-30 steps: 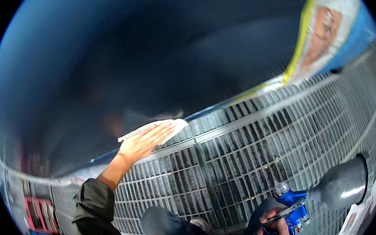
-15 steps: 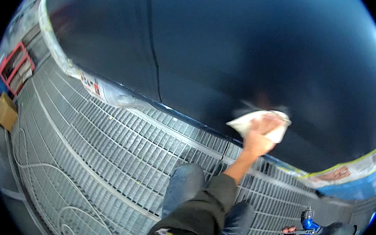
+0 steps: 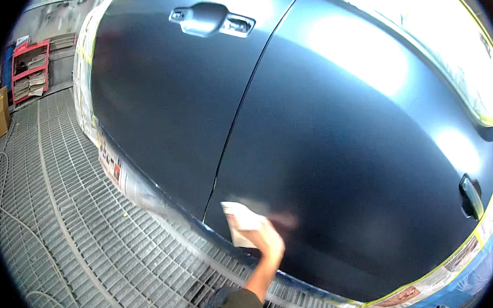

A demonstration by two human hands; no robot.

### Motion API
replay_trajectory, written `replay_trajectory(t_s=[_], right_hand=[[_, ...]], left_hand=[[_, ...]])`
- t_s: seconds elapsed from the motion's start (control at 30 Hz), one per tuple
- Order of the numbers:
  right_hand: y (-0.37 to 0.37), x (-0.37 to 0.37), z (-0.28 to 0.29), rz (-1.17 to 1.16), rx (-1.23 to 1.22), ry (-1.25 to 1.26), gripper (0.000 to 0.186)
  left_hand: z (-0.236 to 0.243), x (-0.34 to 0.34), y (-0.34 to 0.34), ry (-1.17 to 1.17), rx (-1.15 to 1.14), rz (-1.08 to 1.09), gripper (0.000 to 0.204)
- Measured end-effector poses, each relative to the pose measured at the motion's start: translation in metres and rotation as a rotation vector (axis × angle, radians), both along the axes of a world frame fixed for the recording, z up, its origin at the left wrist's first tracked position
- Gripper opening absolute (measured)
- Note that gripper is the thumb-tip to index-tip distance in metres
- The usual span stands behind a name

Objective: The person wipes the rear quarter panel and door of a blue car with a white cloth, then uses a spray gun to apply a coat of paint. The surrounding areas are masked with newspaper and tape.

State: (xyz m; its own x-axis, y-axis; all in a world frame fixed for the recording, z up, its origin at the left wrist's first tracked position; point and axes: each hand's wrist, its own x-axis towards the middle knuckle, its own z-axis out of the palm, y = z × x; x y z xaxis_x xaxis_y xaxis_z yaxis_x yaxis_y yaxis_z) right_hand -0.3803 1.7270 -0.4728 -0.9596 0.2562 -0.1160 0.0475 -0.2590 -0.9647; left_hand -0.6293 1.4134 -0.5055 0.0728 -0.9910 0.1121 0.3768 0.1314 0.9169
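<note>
Grated floor (image 3: 90, 224) beside masked dark car door (image 3: 339, 158). Left hand (image 3: 269, 242) reaches up, wrist bent left, grip holding white cloth (image 3: 241, 213) against door near bottom edge, just right of seam (image 3: 240, 111).

The head-worn fisheye looks down, close above dark-blue satin car doors (image 3: 328, 165). Grey metal floor grating (image 3: 91, 236) fills its lower left.

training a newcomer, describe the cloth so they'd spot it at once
Find the car's big dark side and follow its long seam down. Just right of the seam's bottom end, the left hand is on the cloth. Pale and angular, it stands out from the dark side behind it.
</note>
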Motion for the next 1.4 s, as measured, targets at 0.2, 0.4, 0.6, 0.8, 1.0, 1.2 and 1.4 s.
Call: replay_trajectory(t_s=[0.2, 0.4, 0.6, 0.8, 1.0, 1.2, 1.4], right_hand=[[-0.013, 0.000, 0.007, 0.080, 0.072, 0.041, 0.031], [-0.001, 0.003, 0.012, 0.117, 0.102, 0.107, 0.030], [0.034, -0.014, -0.029, 0.251, -0.126, 0.051, 0.036], [0.047, -0.019, -0.032, 0.272, -0.244, -0.027, 0.037], [0.052, -0.029, -0.009, 0.328, -0.271, 0.002, 0.030], [0.041, -0.025, -0.010, 0.184, -0.260, -0.034, 0.028], [0.022, -0.021, -0.003, 0.214, -0.133, 0.017, 0.028]], left_hand=[[0.093, 0.010, 0.067, -0.207, -1.132, -0.071, 0.067], [0.175, 0.029, -0.026, -0.214, -1.280, -0.289, 0.080], [0.277, 0.043, -0.115, -0.013, -1.080, 0.042, 0.057], [0.345, 0.037, -0.068, -0.359, -1.362, 0.316, 0.034], [0.405, -0.001, -0.046, -0.193, -1.519, 0.549, 0.038], [0.421, 0.001, -0.123, -0.374, -1.198, 0.194, 0.066], [0.423, 0.035, -0.201, -0.632, -1.329, 0.889, 0.034]])
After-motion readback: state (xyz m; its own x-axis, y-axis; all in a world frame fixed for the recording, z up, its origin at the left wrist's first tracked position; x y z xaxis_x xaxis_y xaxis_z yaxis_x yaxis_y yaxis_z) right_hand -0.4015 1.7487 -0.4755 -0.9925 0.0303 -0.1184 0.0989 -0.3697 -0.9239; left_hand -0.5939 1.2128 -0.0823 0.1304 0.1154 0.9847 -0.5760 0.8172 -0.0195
